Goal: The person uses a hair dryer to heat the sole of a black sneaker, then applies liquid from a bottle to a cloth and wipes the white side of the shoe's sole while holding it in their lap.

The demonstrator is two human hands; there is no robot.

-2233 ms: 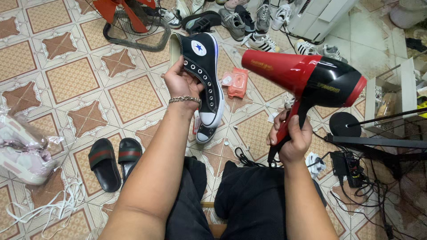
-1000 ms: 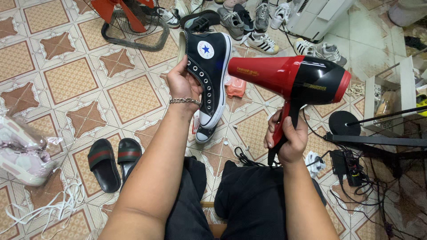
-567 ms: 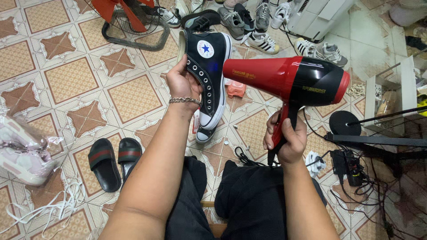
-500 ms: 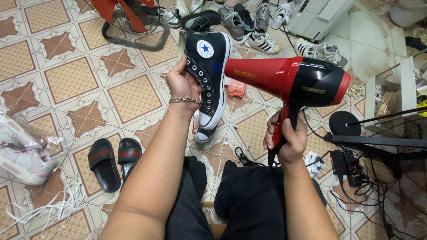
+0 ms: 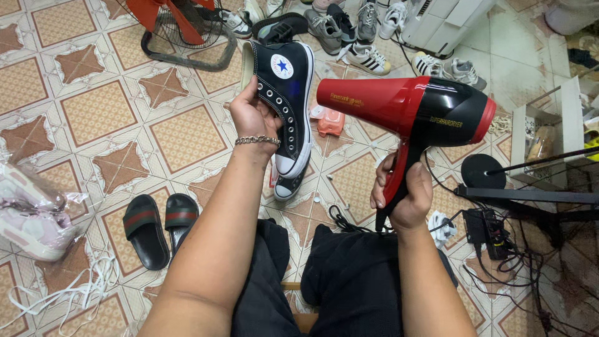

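My left hand (image 5: 253, 118) grips a black high-top canvas sneaker (image 5: 286, 106) with white sole and toe cap, held up with its toe pointing down toward me. A second matching sneaker (image 5: 288, 185) lies on the floor just beneath it. My right hand (image 5: 402, 193) holds the handle of a red and black hair dryer (image 5: 412, 109). Its nozzle points left at the side of the held sneaker, a short gap away.
A pair of black slides (image 5: 153, 224) lies on the tiled floor at left. A red floor fan (image 5: 184, 28) and several sneakers (image 5: 359, 31) sit at the top. White laces (image 5: 68, 290), a bagged shoe (image 5: 28, 212), and cables with a power strip (image 5: 486, 228) lie around.
The hair dryer's nozzle has swung left toward the sneaker and then eased slightly back. The sneaker was raised and turned a little in my left hand.
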